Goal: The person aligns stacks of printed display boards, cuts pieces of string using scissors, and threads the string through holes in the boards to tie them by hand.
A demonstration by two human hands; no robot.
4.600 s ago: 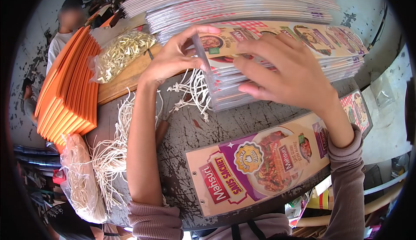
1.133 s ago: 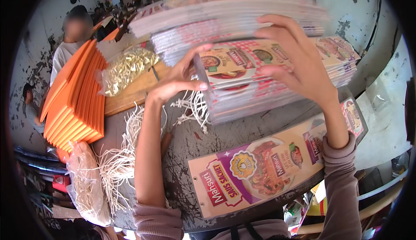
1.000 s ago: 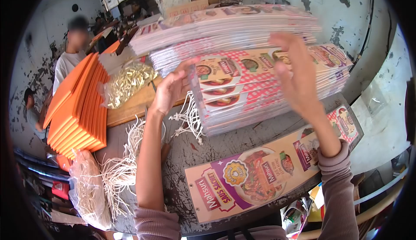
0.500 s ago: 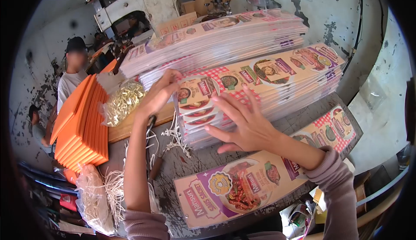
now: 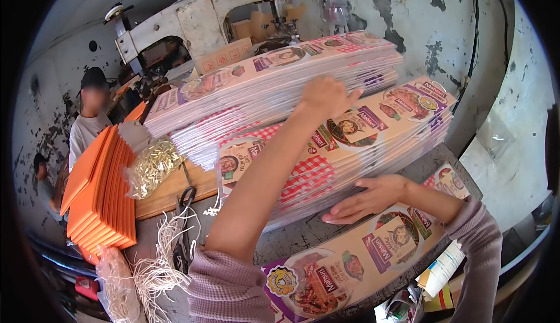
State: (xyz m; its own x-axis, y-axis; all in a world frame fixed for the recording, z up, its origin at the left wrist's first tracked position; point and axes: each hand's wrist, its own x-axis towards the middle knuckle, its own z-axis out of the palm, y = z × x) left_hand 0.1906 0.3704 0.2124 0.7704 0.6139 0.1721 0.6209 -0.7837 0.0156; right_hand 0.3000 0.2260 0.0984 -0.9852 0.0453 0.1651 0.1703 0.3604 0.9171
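Observation:
A front stack of long printed sheets (image 5: 356, 159) in clear plastic lies on the dark worn table, showing food pictures and the word Mahsuri. My left hand (image 5: 326, 98) reaches across it to its far long side; the knuckles show, one digit points right, and the other fingertips are hidden. Along the near side is my right hand (image 5: 370, 198), its fingers stretched out flat, beside or against the lower edges. One more printed sheet (image 5: 350, 253) lies on the table below my right hand, partly covered by my sleeves.
A second stack of sheets (image 5: 262, 84) stands behind. At left are orange folded pieces (image 5: 99, 189), a bag of gold-coloured bits (image 5: 154, 168), black-handled scissors (image 5: 188, 196) and white strings (image 5: 160, 259). A large machine (image 5: 186, 22) and a person (image 5: 87, 124) are farther back.
My left hand has moved from the front stack's left end to its far long side. My right hand has dropped from the top to the near side. The view has shifted slightly.

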